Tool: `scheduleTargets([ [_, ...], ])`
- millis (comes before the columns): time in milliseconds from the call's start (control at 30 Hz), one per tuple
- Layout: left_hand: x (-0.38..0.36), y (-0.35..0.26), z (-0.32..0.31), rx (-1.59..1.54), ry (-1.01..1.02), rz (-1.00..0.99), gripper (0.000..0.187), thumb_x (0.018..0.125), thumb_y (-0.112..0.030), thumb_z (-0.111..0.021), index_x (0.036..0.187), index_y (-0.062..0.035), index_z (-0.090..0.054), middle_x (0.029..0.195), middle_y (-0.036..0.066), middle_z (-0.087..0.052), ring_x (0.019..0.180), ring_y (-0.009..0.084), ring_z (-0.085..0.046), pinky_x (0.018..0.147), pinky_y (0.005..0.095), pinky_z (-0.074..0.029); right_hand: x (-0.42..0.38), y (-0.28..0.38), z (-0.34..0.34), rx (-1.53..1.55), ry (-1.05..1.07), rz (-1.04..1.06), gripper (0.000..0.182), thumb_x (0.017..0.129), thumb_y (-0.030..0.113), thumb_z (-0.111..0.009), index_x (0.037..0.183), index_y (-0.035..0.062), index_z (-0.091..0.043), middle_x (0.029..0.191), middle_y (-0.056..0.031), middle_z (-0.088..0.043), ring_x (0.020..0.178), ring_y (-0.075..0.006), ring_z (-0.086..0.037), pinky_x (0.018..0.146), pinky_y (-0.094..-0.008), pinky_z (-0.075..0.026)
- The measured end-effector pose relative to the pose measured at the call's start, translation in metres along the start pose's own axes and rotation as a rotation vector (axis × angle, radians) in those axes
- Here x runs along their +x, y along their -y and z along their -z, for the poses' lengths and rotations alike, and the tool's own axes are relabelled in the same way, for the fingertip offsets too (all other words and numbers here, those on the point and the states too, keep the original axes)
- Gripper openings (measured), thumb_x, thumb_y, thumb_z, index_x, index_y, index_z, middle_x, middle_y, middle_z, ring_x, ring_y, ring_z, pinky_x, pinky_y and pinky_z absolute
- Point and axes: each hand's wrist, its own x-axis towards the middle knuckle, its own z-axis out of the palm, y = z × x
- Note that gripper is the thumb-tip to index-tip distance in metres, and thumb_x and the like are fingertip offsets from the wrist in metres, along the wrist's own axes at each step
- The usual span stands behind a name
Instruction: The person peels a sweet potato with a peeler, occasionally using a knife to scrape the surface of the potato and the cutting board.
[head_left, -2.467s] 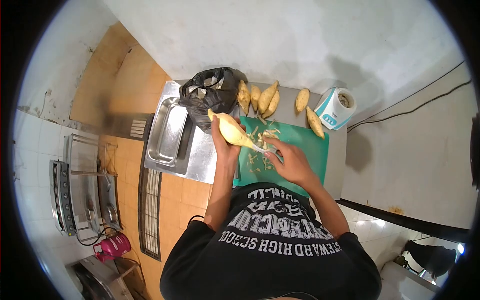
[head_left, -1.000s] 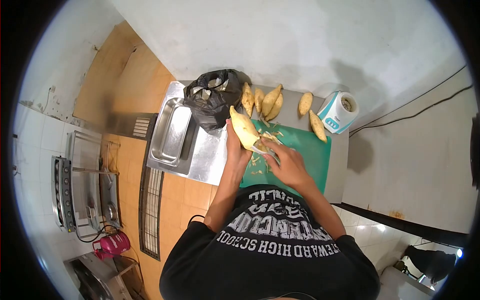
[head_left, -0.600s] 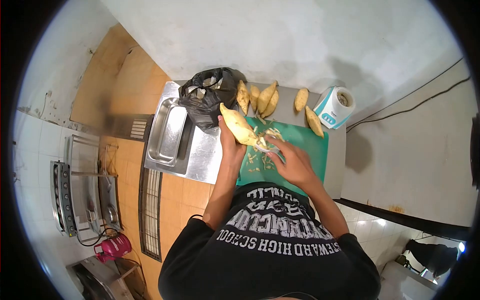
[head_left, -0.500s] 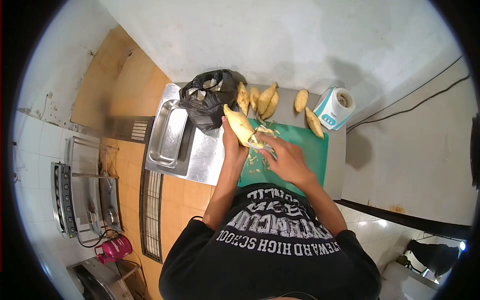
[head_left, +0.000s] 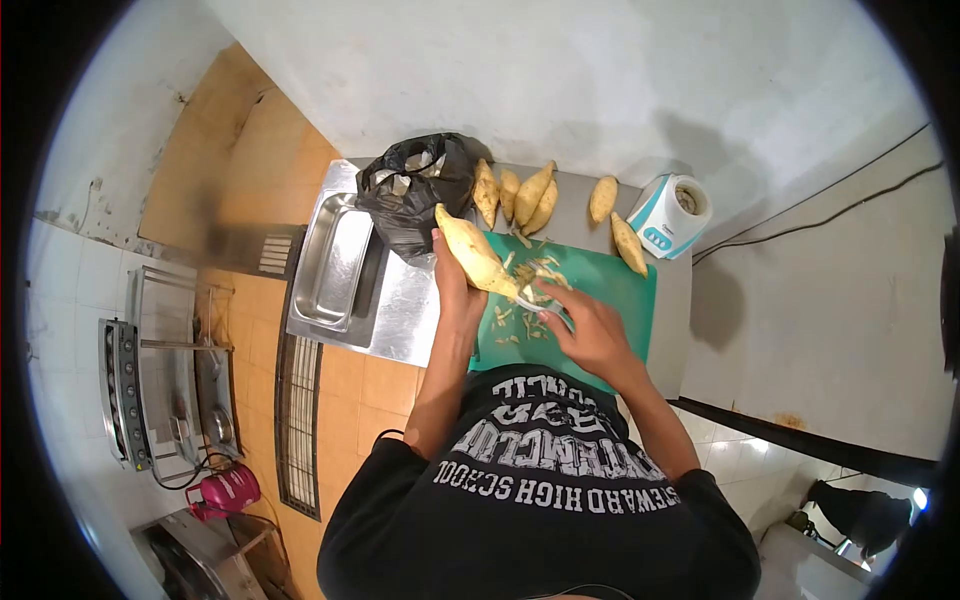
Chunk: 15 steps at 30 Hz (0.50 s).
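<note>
My left hand point(head_left: 455, 282) is wrapped round a large pale-yellow sweet potato point(head_left: 473, 256), tilted with one tapered end up and to the left. At its lower right end, my right hand point(head_left: 592, 328) grips a light-coloured peeler point(head_left: 535, 305); the fingers partly cover the tool. Under both hands lies a green cutting board point(head_left: 625, 320), strewn with thin peelings point(head_left: 541, 268), some piled just beyond my right fingers.
Several whole sweet potatoes point(head_left: 535, 195) lie along the wall behind the board. A black plastic bag point(head_left: 415, 195) stands at the left, by a steel basin point(head_left: 335, 270). At the back right is a white-and-teal appliance point(head_left: 668, 218).
The sweet potato and my left hand have shifted slightly left. My right hand and the peeler have moved down and to the right, off toward the sweet potato's lower tip.
</note>
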Motion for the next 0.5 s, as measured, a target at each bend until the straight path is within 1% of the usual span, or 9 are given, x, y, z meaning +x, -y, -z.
scheduleTargets([
  [33,-0.001,0.003,0.0,0.0,0.036,0.014,0.053,0.105,-0.056,-0.044,0.126,-0.0079,-0.052,0.108,0.009,-0.061,0.093,0.0247,-0.063,0.078,0.0428,-0.055,0.009,0.007,0.0,0.002,-0.006,-0.002,0.04,0.096,0.032,-0.063,0.135,0.0222,-0.061,0.114,-0.0127,-0.071,0.096,-0.037,-0.068,0.08,-0.0479,-0.054],
  [67,-0.001,0.006,0.0,0.0,0.072,0.027,0.053,0.105,-0.055,-0.043,0.126,-0.0077,-0.052,0.108,0.008,-0.061,0.094,0.0242,-0.063,0.079,0.042,-0.055,0.018,0.013,0.0,0.026,0.006,0.004,0.039,0.096,0.03,-0.064,0.134,0.0194,-0.062,0.118,-0.0141,-0.07,0.099,-0.0381,-0.067,0.083,-0.0472,-0.054],
  [100,0.001,0.008,-0.003,0.002,0.048,0.006,0.052,0.106,-0.055,-0.042,0.126,-0.0078,-0.053,0.11,0.008,-0.061,0.095,0.0236,-0.063,0.08,0.041,-0.055,0.023,0.017,-0.001,0.051,0.021,0.012,0.039,0.096,0.027,-0.065,0.133,0.0167,-0.062,0.122,-0.0156,-0.069,0.101,-0.0391,-0.066,0.086,-0.0465,-0.053],
  [233,0.0,0.003,-0.003,-0.031,0.03,0.013,0.053,0.105,-0.056,-0.042,0.125,-0.0085,-0.053,0.11,0.009,-0.062,0.095,0.0239,-0.063,0.08,0.0413,-0.055,0.028,0.008,-0.019,0.068,-0.013,0.104,0.039,0.096,0.029,-0.065,0.133,0.0166,-0.062,0.12,-0.0163,-0.069,0.101,-0.0395,-0.066,0.086,-0.0466,-0.053],
  [333,0.004,-0.01,0.011,-0.044,0.069,0.054,0.054,0.105,-0.058,-0.041,0.125,-0.0091,-0.054,0.106,0.01,-0.064,0.091,0.0252,-0.064,0.078,0.042,-0.055,0.006,-0.008,-0.019,0.03,0.046,0.069,0.04,0.096,0.03,-0.064,0.134,0.0161,-0.062,0.119,-0.017,-0.07,0.1,-0.0413,-0.066,0.086,-0.0465,-0.053],
  [400,0.011,-0.01,0.017,-0.16,0.073,0.067,0.055,0.104,-0.058,-0.04,0.124,-0.0094,-0.054,0.101,0.011,-0.064,0.086,0.0269,-0.064,0.076,0.043,-0.056,-0.006,-0.019,-0.014,-0.025,0.195,-0.033,0.038,0.097,0.03,-0.062,0.133,0.0182,-0.063,0.118,-0.0148,-0.071,0.1,-0.0373,-0.068,0.083,-0.046,-0.054],
  [433,0.013,-0.009,0.015,-0.232,0.025,0.063,0.055,0.105,-0.058,-0.039,0.122,-0.0084,-0.055,0.099,0.012,-0.064,0.082,0.0278,-0.063,0.075,0.0432,-0.055,-0.007,-0.02,-0.012,-0.027,0.199,-0.037,0.038,0.097,0.03,-0.062,0.133,0.0182,-0.063,0.118,-0.0148,-0.071,0.1,-0.0373,-0.068,0.083,-0.046,-0.054],
  [500,0.009,-0.007,0.01,-0.212,0.013,0.067,0.058,0.104,-0.059,-0.039,0.122,-0.0064,-0.056,0.098,0.012,-0.064,0.084,0.0271,-0.063,0.076,0.0429,-0.055,-0.009,-0.017,-0.002,0.052,0.154,-0.132,0.038,0.097,0.029,-0.063,0.133,0.0175,-0.063,0.117,-0.0148,-0.071,0.1,-0.0372,-0.068,0.082,-0.0461,-0.054],
])
